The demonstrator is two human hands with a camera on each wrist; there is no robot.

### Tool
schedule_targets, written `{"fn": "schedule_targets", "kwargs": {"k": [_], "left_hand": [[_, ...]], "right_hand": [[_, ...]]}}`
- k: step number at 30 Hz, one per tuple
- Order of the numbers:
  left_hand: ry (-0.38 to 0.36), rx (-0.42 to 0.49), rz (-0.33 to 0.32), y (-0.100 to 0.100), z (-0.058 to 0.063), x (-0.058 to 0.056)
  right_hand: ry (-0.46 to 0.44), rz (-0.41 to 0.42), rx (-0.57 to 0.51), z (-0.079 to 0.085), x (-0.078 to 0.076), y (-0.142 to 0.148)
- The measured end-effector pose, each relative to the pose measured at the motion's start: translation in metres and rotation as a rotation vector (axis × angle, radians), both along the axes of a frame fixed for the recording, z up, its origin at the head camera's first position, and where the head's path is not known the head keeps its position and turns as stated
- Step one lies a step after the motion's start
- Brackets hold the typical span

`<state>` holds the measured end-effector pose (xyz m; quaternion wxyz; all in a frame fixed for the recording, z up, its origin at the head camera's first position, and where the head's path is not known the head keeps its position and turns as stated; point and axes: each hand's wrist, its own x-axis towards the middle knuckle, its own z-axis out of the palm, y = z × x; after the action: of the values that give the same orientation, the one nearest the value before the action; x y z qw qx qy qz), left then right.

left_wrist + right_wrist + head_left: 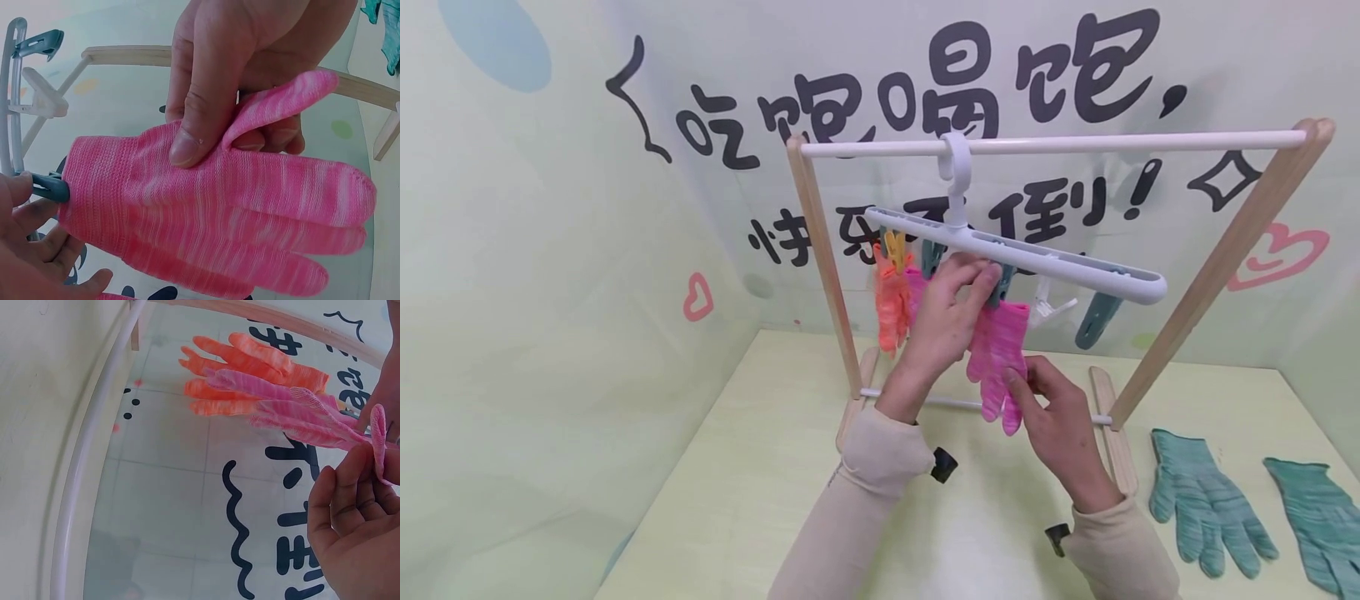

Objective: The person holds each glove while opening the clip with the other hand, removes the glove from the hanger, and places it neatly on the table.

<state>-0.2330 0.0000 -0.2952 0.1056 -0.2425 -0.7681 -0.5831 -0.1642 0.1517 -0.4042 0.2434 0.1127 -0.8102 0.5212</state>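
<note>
A pink glove (1000, 333) hangs fingers-down from a blue-grey clothespin (1002, 286), which grips its cuff. My left hand (947, 308) pinches that clothespin (50, 186) between thumb and finger just under the hanger. Lower down, my right hand (1060, 421) pinches the glove's side near its thumb; the left wrist view shows the right thumb lying on the pink knit (181, 187). Behind my left hand hang another pink glove (281, 412) and an orange glove (892, 300), the latter beside a yellow clothespin (896, 250).
The pale hanger (1060, 265) hooks over the white rail (1112, 143) of a wooden-legged stand (1217, 275). To the right on it are a white clip (1047, 308) and a blue-grey clothespin (1097, 321). Two green gloves (1206, 500) lie on the table (715, 508) at right.
</note>
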Motion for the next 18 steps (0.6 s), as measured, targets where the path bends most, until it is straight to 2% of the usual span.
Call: {"fn": "schedule_targets", "kwargs": {"k": [4,11,18], "left_hand": [[0.006,0.043,-0.003,0.0007,0.0003,0.0006],[0.021,0.024,0.057,0.0023,-0.0009,0.0019],[0.036,0.080,0.065,0.0043,-0.0010,0.0027]], "right_hand": [[-0.004,0.003,-0.001,-0.0003,0.0002,-0.0011],[-0.064,0.008,-0.006,-0.0015,0.0017,-0.0008],[-0.118,0.011,0.005,-0.0075,0.0041,0.0027]]}}
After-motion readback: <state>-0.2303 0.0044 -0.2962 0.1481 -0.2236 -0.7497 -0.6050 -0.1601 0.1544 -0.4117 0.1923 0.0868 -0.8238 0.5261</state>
